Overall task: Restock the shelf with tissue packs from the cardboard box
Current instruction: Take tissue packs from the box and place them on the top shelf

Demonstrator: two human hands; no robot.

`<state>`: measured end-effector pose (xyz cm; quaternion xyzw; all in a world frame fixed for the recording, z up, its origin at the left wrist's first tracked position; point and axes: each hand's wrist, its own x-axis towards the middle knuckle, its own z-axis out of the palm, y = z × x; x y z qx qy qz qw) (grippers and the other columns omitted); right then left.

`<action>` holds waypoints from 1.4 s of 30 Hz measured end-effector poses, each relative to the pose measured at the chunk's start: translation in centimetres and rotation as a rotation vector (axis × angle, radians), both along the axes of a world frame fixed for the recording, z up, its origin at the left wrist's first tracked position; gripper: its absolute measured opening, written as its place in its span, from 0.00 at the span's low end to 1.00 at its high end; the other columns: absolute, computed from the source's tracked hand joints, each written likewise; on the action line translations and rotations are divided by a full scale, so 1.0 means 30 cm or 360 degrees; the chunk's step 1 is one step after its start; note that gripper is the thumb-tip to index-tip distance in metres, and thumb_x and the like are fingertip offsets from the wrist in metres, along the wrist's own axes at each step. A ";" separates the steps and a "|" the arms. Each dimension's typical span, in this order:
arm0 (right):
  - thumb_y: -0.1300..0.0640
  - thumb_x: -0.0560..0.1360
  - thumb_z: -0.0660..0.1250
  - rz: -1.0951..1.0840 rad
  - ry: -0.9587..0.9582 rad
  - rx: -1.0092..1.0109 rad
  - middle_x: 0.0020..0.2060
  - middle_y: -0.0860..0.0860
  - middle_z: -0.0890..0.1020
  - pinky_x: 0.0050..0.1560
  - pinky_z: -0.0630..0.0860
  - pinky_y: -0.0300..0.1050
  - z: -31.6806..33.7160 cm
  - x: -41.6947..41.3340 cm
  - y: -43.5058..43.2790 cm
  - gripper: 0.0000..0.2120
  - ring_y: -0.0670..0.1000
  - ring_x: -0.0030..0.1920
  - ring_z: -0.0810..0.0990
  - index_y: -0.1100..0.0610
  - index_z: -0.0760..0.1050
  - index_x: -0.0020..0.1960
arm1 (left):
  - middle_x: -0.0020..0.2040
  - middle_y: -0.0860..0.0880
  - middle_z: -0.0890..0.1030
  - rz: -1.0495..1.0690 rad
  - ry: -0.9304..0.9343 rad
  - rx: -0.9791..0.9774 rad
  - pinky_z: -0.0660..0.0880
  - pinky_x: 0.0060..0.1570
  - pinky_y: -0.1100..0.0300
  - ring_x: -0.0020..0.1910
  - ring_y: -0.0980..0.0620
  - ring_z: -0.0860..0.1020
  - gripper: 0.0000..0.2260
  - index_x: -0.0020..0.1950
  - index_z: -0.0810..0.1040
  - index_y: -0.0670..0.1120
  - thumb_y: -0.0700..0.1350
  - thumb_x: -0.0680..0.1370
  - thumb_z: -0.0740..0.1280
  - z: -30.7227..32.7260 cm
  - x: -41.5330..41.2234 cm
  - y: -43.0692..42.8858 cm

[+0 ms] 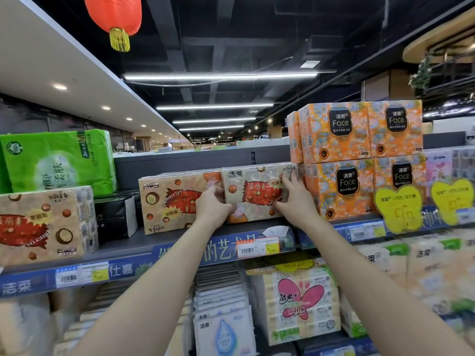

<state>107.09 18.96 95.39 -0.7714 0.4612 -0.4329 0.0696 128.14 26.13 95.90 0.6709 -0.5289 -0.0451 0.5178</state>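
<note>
A beige tissue pack [253, 186] with a red candy print stands on the top shelf [144, 241], between an upside-down pack of the same kind [174, 201] and the orange Face packs [359, 160]. My left hand [212, 205] grips its lower left corner. My right hand [293, 195] lies on its right front side, fingers spread up to the top right corner. The cardboard box is out of view.
Another beige pack [43, 224] and a green pack [59, 160] stand at the left, with black packs [115, 217] behind a gap. Yellow price tags [398, 206] hang at the right. The lower shelf holds white and pink-butterfly packs [298, 301]. A red lantern [114, 14] hangs overhead.
</note>
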 end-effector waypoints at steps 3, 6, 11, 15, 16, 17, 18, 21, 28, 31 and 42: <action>0.57 0.77 0.72 0.0050 -0.0230 -0.0017 0.82 0.52 0.56 0.80 0.54 0.51 -0.005 -0.012 0.002 0.38 0.53 0.82 0.53 0.54 0.58 0.82 | 0.57 0.51 0.82 0.0033 -0.0048 -0.0019 0.74 0.49 0.59 0.53 0.51 0.79 0.21 0.62 0.78 0.49 0.45 0.72 0.80 -0.001 0.001 -0.003; 0.58 0.77 0.71 0.0047 -0.0316 -0.0064 0.81 0.53 0.61 0.79 0.59 0.52 -0.007 -0.019 0.005 0.35 0.55 0.80 0.60 0.54 0.62 0.81 | 0.57 0.51 0.83 0.0085 -0.0120 -0.0028 0.77 0.51 0.55 0.54 0.50 0.80 0.18 0.58 0.76 0.52 0.46 0.73 0.79 -0.005 -0.003 -0.006; 0.59 0.78 0.69 0.0000 -0.0149 0.0006 0.82 0.51 0.57 0.77 0.57 0.51 -0.004 -0.004 -0.001 0.36 0.57 0.79 0.57 0.52 0.59 0.82 | 0.56 0.50 0.83 0.0117 -0.0232 0.0035 0.81 0.53 0.49 0.54 0.47 0.81 0.19 0.57 0.72 0.54 0.48 0.73 0.78 -0.003 -0.005 -0.005; 0.60 0.77 0.69 0.0026 -0.0158 0.0071 0.82 0.51 0.56 0.77 0.60 0.54 0.000 -0.001 -0.004 0.36 0.58 0.79 0.59 0.49 0.60 0.82 | 0.54 0.51 0.80 0.0078 -0.0253 0.0123 0.81 0.53 0.47 0.52 0.46 0.81 0.25 0.58 0.68 0.54 0.50 0.70 0.81 0.002 -0.011 -0.002; 0.60 0.77 0.70 0.0068 -0.0189 0.0095 0.82 0.51 0.57 0.77 0.61 0.54 0.001 -0.002 -0.006 0.36 0.58 0.80 0.59 0.49 0.60 0.82 | 0.54 0.51 0.80 0.0071 -0.0252 0.0127 0.81 0.54 0.47 0.53 0.46 0.81 0.26 0.58 0.68 0.54 0.50 0.70 0.81 0.002 -0.013 -0.004; 0.60 0.77 0.70 0.0121 -0.0220 0.0130 0.82 0.50 0.57 0.77 0.63 0.52 0.003 -0.004 -0.007 0.36 0.56 0.80 0.59 0.50 0.61 0.82 | 0.55 0.50 0.80 0.0072 -0.0252 0.0125 0.81 0.54 0.46 0.53 0.46 0.81 0.26 0.58 0.68 0.53 0.50 0.69 0.82 0.001 -0.015 -0.007; 0.61 0.77 0.70 0.0173 -0.0243 0.0167 0.82 0.50 0.58 0.76 0.64 0.51 0.005 -0.007 -0.008 0.36 0.55 0.80 0.60 0.50 0.61 0.82 | 0.56 0.49 0.81 0.0081 -0.0253 0.0123 0.81 0.55 0.46 0.53 0.45 0.81 0.26 0.58 0.68 0.53 0.50 0.69 0.82 0.002 -0.019 -0.010; 0.61 0.79 0.70 0.0261 -0.0300 0.0233 0.81 0.49 0.61 0.72 0.68 0.48 0.008 -0.012 -0.009 0.35 0.54 0.78 0.64 0.49 0.61 0.81 | 0.56 0.47 0.81 0.0132 -0.0262 0.0115 0.81 0.52 0.48 0.52 0.44 0.81 0.24 0.57 0.70 0.51 0.48 0.70 0.81 0.013 -0.027 -0.025; 0.63 0.77 0.68 0.0184 -0.0425 0.0221 0.74 0.52 0.74 0.52 0.73 0.39 -0.007 -0.017 -0.016 0.32 0.52 0.61 0.76 0.50 0.67 0.79 | 0.55 0.45 0.82 0.0309 -0.0427 0.0159 0.81 0.50 0.46 0.54 0.41 0.82 0.23 0.57 0.69 0.50 0.49 0.71 0.80 0.018 -0.050 -0.048; 0.64 0.76 0.67 0.0097 -0.0466 0.0189 0.70 0.52 0.77 0.55 0.77 0.43 -0.012 -0.007 -0.012 0.31 0.51 0.57 0.77 0.52 0.69 0.78 | 0.55 0.45 0.81 0.0316 -0.0419 0.0147 0.81 0.50 0.47 0.54 0.41 0.82 0.23 0.57 0.69 0.50 0.49 0.71 0.80 0.013 -0.052 -0.055; 0.66 0.74 0.66 0.0216 -0.0445 0.0284 0.73 0.54 0.74 0.46 0.73 0.43 -0.011 0.017 -0.047 0.32 0.52 0.54 0.76 0.46 0.72 0.75 | 0.56 0.43 0.82 0.0343 -0.0493 0.0096 0.81 0.46 0.49 0.54 0.40 0.82 0.23 0.59 0.68 0.48 0.43 0.73 0.79 0.001 -0.066 -0.079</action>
